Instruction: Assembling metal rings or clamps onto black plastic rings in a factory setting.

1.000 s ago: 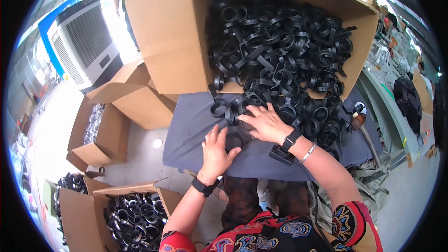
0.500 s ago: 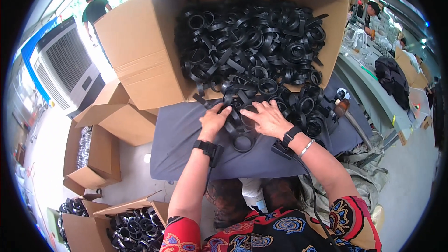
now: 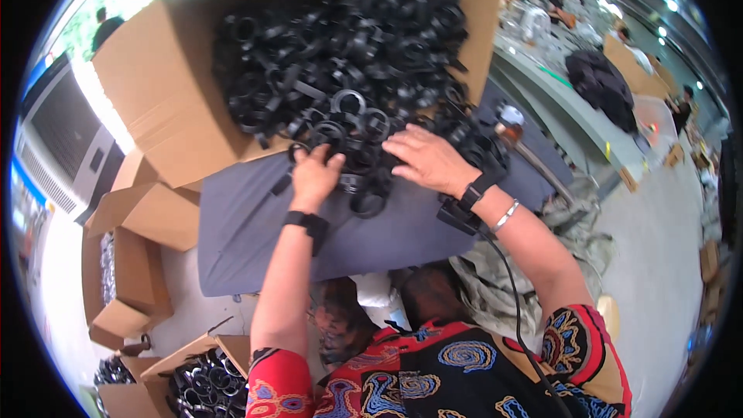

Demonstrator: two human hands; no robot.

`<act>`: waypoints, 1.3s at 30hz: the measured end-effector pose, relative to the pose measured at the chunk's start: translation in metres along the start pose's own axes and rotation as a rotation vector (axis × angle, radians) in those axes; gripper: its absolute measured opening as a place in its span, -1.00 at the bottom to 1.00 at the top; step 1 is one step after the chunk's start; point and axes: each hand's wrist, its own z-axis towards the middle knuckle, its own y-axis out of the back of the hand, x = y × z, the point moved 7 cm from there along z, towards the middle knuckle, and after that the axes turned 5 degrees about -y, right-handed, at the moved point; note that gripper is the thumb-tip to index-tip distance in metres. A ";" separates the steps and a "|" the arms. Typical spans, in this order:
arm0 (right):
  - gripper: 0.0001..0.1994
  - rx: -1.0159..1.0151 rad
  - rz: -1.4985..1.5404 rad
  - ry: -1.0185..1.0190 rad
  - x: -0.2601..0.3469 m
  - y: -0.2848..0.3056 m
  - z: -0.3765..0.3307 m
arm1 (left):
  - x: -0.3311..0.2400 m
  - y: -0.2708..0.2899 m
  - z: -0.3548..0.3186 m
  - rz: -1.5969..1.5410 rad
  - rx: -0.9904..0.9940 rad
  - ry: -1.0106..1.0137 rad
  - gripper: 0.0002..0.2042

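Black plastic rings, some with a flat tab, fill a large tipped cardboard box (image 3: 155, 93) and spill from its mouth onto a grey-covered table (image 3: 255, 224). My left hand (image 3: 316, 174) is at the near edge of the spilled pile (image 3: 360, 151), fingers spread and touching the rings. To its right, my right hand (image 3: 433, 161) lies over the heap with fingers stretched out. Between my hands, one black ring (image 3: 367, 203) rests on the cloth at the front of the pile. No part is plainly gripped in either hand; the fingertips are slightly blurred.
A hammer-like tool (image 3: 534, 159) lies at the table's right side. Open cartons (image 3: 139, 279) stand on the floor at left, and another holds more black rings (image 3: 205, 383). A grey air cooler (image 3: 66, 135) is beyond. People work at a long bench (image 3: 557, 101) at right.
The view has swung, so the box and table sit farther left. My hands have moved apart, the left onto rings at the pile's left and the right with its fingers extended.
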 end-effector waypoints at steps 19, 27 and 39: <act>-0.15 0.282 0.037 -0.612 -0.054 -0.020 -0.147 | 0.015 0.002 -0.047 -0.228 0.045 -0.007 -0.61; -0.23 0.032 -0.170 -0.466 -0.083 -0.038 -0.100 | 0.023 -0.004 -0.054 -0.310 0.062 0.061 -0.61; -0.56 -0.373 -0.346 -0.697 -0.137 0.091 -0.201 | 0.054 0.079 -0.072 -0.253 -0.112 0.147 -0.78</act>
